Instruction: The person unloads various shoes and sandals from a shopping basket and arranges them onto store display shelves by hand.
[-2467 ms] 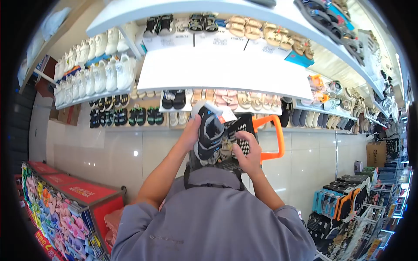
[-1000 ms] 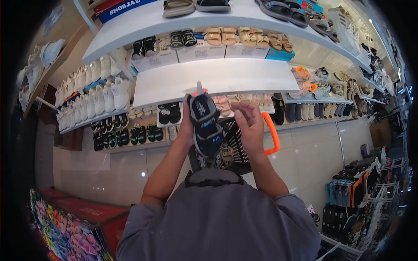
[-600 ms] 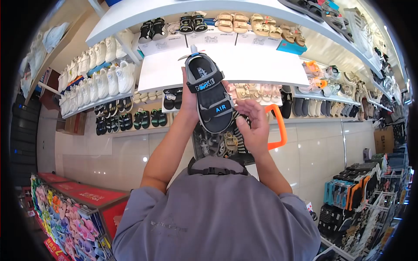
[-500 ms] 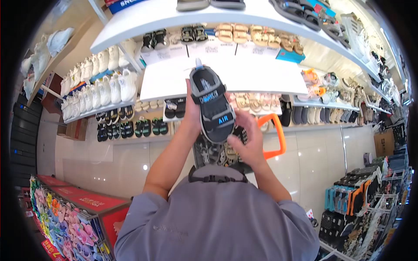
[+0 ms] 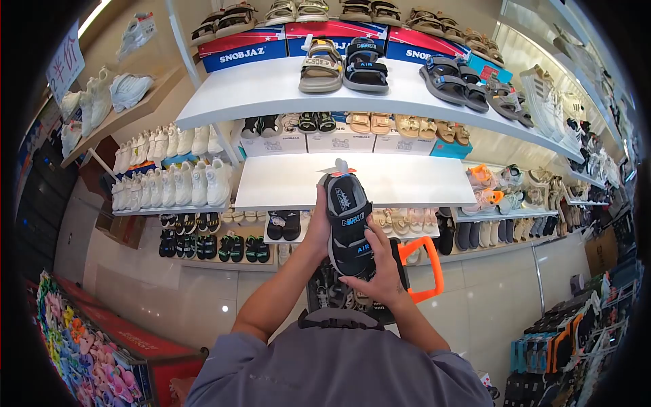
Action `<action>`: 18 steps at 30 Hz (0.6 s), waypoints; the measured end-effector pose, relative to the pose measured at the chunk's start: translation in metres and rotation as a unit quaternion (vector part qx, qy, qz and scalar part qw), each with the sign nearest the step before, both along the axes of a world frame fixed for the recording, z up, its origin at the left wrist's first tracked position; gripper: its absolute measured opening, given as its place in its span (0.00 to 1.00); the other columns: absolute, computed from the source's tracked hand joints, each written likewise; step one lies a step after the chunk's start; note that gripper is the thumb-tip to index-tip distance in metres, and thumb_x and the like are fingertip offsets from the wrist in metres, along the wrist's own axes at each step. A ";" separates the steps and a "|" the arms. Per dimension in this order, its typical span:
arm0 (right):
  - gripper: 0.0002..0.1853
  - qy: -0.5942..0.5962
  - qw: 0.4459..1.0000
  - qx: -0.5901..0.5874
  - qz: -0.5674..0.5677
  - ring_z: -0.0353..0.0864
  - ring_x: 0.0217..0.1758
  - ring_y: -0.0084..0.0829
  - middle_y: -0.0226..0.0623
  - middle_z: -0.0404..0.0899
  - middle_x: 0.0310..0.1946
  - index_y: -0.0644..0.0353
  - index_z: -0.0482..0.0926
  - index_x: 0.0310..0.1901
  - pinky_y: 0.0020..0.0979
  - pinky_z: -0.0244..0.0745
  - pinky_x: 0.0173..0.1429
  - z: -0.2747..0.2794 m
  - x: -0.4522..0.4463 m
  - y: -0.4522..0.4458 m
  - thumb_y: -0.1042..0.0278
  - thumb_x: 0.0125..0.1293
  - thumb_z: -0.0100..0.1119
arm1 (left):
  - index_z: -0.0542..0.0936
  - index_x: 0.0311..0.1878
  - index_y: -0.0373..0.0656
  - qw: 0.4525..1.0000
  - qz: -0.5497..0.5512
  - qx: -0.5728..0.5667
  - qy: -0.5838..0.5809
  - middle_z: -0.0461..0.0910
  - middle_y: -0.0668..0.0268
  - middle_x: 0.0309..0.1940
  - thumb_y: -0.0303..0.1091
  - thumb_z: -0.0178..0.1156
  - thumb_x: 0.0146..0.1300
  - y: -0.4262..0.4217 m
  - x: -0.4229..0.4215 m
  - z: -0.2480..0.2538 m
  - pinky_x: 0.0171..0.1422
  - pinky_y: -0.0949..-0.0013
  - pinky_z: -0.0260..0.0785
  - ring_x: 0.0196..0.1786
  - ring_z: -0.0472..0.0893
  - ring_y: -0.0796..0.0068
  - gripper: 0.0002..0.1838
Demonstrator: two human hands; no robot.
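Observation:
A black and grey sandal point(image 5: 349, 227) with blue lettering is held upright before my chest, its heel end pointing toward the shelves. My left hand point(image 5: 319, 224) grips its left side near the heel. At its right side and toe, my right hand point(image 5: 381, 268) has its fingers and thumb pressed on the sandal. Below the sandal sits a dark basket point(image 5: 395, 271) with an orange handle point(image 5: 434, 275), partly hidden by my hands; several sandals point(image 5: 332, 292) lie inside it.
A white shelf point(image 5: 271, 183) spans the front. Above it, a higher shelf point(image 5: 251, 91) bears sandals, among them a beige one point(image 5: 321, 66) and a black one point(image 5: 366, 66). White shoes point(image 5: 180, 184) line the left. A red display point(image 5: 135, 332) stands lower left, with racks point(image 5: 566, 339) lower right.
The view has tilted up, showing more of the upper shelf. My right hand, earlier apart from the sandal, now touches its toe and side. My left hand still holds it.

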State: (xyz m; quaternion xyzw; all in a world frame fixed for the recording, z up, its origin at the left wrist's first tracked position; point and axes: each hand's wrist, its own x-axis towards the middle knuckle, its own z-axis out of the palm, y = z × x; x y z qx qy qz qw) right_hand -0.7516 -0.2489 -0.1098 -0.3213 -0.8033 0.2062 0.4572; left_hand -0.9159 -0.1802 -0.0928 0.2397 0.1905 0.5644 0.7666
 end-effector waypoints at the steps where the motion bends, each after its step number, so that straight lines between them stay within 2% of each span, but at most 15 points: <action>1: 0.54 -0.015 1.000 0.004 -0.004 0.60 0.71 0.59 0.58 0.56 0.69 0.58 0.54 0.70 0.46 0.65 0.69 0.004 0.000 0.000 0.60 0.44 0.80 | 0.75 0.56 0.46 1.000 -0.005 0.004 0.007 0.82 0.59 0.42 0.72 0.31 0.69 -0.001 0.000 0.003 0.49 0.63 0.79 0.42 0.84 0.67 0.39; 2: 0.54 -0.030 0.999 0.008 -0.009 0.60 0.71 0.59 0.58 0.56 0.69 0.57 0.55 0.70 0.47 0.65 0.69 0.007 0.000 0.000 0.60 0.44 0.80 | 0.75 0.56 0.46 1.000 -0.011 0.006 0.014 0.83 0.60 0.42 0.72 0.31 0.68 -0.001 0.000 0.005 0.49 0.64 0.79 0.42 0.84 0.67 0.39; 3: 0.54 -0.029 0.999 0.010 -0.010 0.60 0.71 0.59 0.58 0.56 0.69 0.57 0.55 0.70 0.47 0.65 0.69 0.009 0.000 0.000 0.60 0.44 0.80 | 0.74 0.58 0.44 0.999 -0.036 0.026 0.002 0.82 0.55 0.47 0.73 0.28 0.67 0.005 -0.003 -0.002 0.53 0.59 0.79 0.47 0.83 0.62 0.43; 6: 0.52 -0.029 0.999 0.037 -0.021 0.63 0.69 0.59 0.58 0.57 0.68 0.57 0.57 0.69 0.46 0.69 0.66 0.014 0.000 0.005 0.61 0.43 0.80 | 0.74 0.58 0.45 0.999 -0.030 0.037 0.013 0.81 0.55 0.49 0.74 0.27 0.67 0.010 -0.001 0.000 0.54 0.59 0.78 0.50 0.83 0.62 0.43; 8: 0.50 0.005 0.997 0.071 -0.032 0.69 0.66 0.58 0.58 0.59 0.67 0.57 0.61 0.66 0.45 0.73 0.62 0.015 0.001 0.010 0.62 0.41 0.80 | 0.73 0.59 0.45 0.998 -0.031 0.055 0.025 0.80 0.54 0.50 0.73 0.26 0.68 0.015 0.002 0.011 0.55 0.60 0.78 0.51 0.82 0.62 0.43; 12: 0.47 0.028 0.990 0.123 -0.059 0.73 0.63 0.57 0.60 0.62 0.65 0.59 0.64 0.63 0.43 0.76 0.60 0.034 0.004 0.020 0.64 0.39 0.80 | 0.70 0.64 0.45 0.993 -0.026 0.109 0.033 0.79 0.55 0.53 0.69 0.24 0.70 0.030 0.014 0.033 0.56 0.60 0.78 0.52 0.81 0.62 0.41; 13: 0.47 0.048 0.987 0.133 -0.070 0.73 0.62 0.56 0.61 0.62 0.65 0.59 0.64 0.63 0.43 0.75 0.60 0.039 0.006 0.025 0.64 0.39 0.80 | 0.67 0.66 0.44 0.989 -0.032 0.119 0.078 0.78 0.56 0.54 0.65 0.25 0.73 0.030 0.014 0.043 0.61 0.60 0.74 0.56 0.79 0.65 0.39; 14: 0.47 0.068 0.984 0.143 -0.081 0.73 0.62 0.56 0.61 0.63 0.64 0.60 0.64 0.63 0.43 0.75 0.60 0.045 0.009 0.031 0.65 0.39 0.80 | 0.67 0.66 0.44 0.989 -0.033 0.121 0.078 0.78 0.56 0.54 0.65 0.25 0.73 0.034 0.014 0.046 0.61 0.60 0.74 0.56 0.79 0.65 0.39; 16: 0.47 0.066 0.972 0.181 -0.134 0.73 0.63 0.52 0.60 0.64 0.64 0.60 0.64 0.63 0.41 0.73 0.62 0.060 0.016 0.045 0.67 0.39 0.79 | 0.67 0.66 0.40 0.939 0.033 0.209 0.270 0.78 0.58 0.55 0.63 0.26 0.74 0.042 0.014 0.053 0.65 0.60 0.68 0.60 0.76 0.67 0.38; 17: 0.47 0.086 0.971 0.179 -0.132 0.72 0.64 0.51 0.58 0.64 0.64 0.60 0.63 0.63 0.40 0.73 0.62 0.066 0.021 0.055 0.68 0.39 0.79 | 0.68 0.65 0.37 0.933 0.023 0.217 0.286 0.78 0.59 0.55 0.62 0.29 0.75 0.037 0.011 0.069 0.67 0.60 0.63 0.61 0.74 0.68 0.37; 18: 0.47 0.107 0.970 0.177 -0.130 0.71 0.64 0.49 0.57 0.65 0.64 0.60 0.63 0.63 0.38 0.72 0.62 0.071 0.028 0.066 0.69 0.40 0.78 | 0.70 0.63 0.36 0.918 0.054 0.261 0.293 0.78 0.59 0.52 0.57 0.36 0.77 0.044 0.008 0.070 0.63 0.64 0.67 0.58 0.76 0.69 0.32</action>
